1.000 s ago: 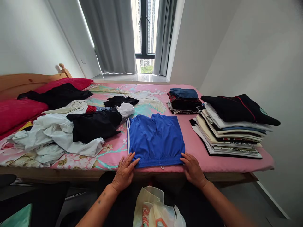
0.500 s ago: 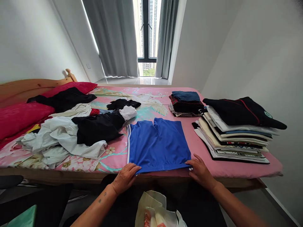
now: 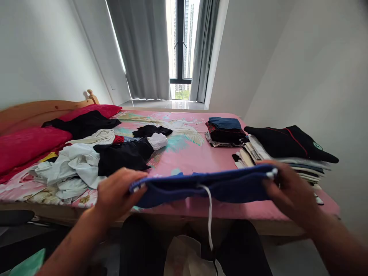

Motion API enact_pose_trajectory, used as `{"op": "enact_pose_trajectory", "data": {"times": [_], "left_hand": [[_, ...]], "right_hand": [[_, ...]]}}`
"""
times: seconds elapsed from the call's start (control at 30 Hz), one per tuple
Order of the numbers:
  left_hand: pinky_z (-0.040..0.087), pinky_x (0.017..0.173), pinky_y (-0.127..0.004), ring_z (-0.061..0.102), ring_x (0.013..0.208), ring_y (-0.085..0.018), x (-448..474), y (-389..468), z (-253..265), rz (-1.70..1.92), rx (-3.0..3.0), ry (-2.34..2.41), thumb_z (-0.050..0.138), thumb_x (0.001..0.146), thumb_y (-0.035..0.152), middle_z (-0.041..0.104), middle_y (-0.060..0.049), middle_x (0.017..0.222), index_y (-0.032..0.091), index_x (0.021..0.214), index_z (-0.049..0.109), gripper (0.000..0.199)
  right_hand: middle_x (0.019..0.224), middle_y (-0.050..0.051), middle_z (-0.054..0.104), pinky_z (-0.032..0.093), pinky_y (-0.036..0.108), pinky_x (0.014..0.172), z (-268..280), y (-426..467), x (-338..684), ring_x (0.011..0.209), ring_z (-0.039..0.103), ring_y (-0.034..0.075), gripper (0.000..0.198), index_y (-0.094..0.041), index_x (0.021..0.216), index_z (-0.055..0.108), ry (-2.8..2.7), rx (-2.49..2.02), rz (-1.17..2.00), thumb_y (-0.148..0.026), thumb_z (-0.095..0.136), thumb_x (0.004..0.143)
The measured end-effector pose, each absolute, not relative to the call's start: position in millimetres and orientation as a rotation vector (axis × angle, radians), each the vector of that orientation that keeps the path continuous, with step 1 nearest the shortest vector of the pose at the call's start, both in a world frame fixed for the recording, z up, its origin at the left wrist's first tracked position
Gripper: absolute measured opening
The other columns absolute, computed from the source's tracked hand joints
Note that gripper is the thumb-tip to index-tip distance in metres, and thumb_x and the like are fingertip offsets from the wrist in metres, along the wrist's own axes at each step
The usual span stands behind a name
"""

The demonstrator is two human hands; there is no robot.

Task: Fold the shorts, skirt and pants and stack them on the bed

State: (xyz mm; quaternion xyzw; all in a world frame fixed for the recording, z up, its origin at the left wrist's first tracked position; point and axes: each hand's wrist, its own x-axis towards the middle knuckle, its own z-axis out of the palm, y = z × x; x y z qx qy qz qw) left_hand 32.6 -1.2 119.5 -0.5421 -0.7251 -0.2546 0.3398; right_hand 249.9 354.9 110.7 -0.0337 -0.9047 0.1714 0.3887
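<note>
Blue shorts [image 3: 201, 186] with a white drawstring hanging from the waistband are lifted off the pink bed sheet [image 3: 198, 151] and held level in front of me. My left hand [image 3: 116, 193] grips the left end of the waistband. My right hand [image 3: 289, 189] grips the right end, in front of the tall stack of folded clothes [image 3: 287, 147]. The rest of the shorts is hidden behind the raised waistband.
A heap of unfolded black and white clothes [image 3: 94, 159] lies on the left of the bed beside red pillows [image 3: 27, 142]. A smaller folded stack [image 3: 224, 130] sits farther back. A plastic bag [image 3: 186, 257] lies below me. Wall close on the right, window beyond.
The shorts lay flat on the bed with my hands at the waistband corners. Now both hands have gripped the waistband and lifted it up toward me, and the drawstring dangles.
</note>
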Motion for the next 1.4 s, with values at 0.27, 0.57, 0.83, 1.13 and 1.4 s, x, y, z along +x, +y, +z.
{"op": "enact_pose_trajectory", "data": {"times": [0.27, 0.57, 0.83, 1.13, 1.4], "left_hand": [[0.043, 0.046, -0.022, 0.052, 0.058, -0.012, 27, 7, 233, -1.555, -1.109, -2.307, 0.060, 0.077, 0.051, 0.057, 0.001, 0.070, 0.023, 0.087, 0.062, 0.030], [0.039, 0.042, -0.018, 0.048, 0.049, -0.009, 5, 4, 196, -2.011, -1.150, -2.727, 0.063, 0.074, 0.054, 0.054, 0.002, 0.061, 0.017, 0.073, 0.056, 0.038], [0.040, 0.047, -0.017, 0.047, 0.052, -0.007, 12, -4, 177, -2.237, -1.218, -2.755, 0.063, 0.076, 0.051, 0.053, 0.002, 0.063, 0.015, 0.072, 0.056, 0.037], [0.040, 0.045, -0.017, 0.049, 0.051, -0.008, 7, 20, 198, -2.147, -1.152, -2.629, 0.061, 0.076, 0.054, 0.055, 0.002, 0.064, 0.016, 0.078, 0.055, 0.039], [0.041, 0.057, -0.022, 0.054, 0.065, -0.014, -55, 64, 232, -1.220, -1.266, -2.581, 0.048, 0.080, 0.063, 0.060, 0.000, 0.071, 0.015, 0.079, 0.058, 0.049]], "right_hand": [[0.079, 0.001, 0.056, 0.044, 0.020, 0.048, 236, 350, 218, 0.061, 0.052, 0.012, 0.041, -0.024, 0.114, 0.054, -2.272, -0.070, 0.976, -0.045, 0.062, 0.079], [0.070, 0.001, 0.055, 0.047, 0.024, 0.054, 199, 371, 204, 0.063, 0.052, 0.012, 0.032, -0.018, 0.079, 0.060, -2.416, -0.011, 1.307, -0.050, 0.066, 0.077], [0.074, 0.004, 0.062, 0.053, 0.027, 0.061, 184, 368, 217, 0.068, 0.060, 0.017, 0.033, -0.017, 0.089, 0.063, -2.491, -0.025, 1.821, -0.047, 0.069, 0.075], [0.069, 0.001, 0.062, 0.052, 0.022, 0.053, 198, 379, 190, 0.058, 0.059, 0.013, 0.038, -0.018, 0.099, 0.063, -2.229, -0.143, 1.989, -0.045, 0.071, 0.074], [0.081, 0.003, 0.064, 0.051, 0.026, 0.065, 230, 407, 127, 0.071, 0.061, 0.014, 0.044, -0.014, 0.095, 0.062, -2.385, -0.103, 1.504, -0.052, 0.067, 0.074]]}}
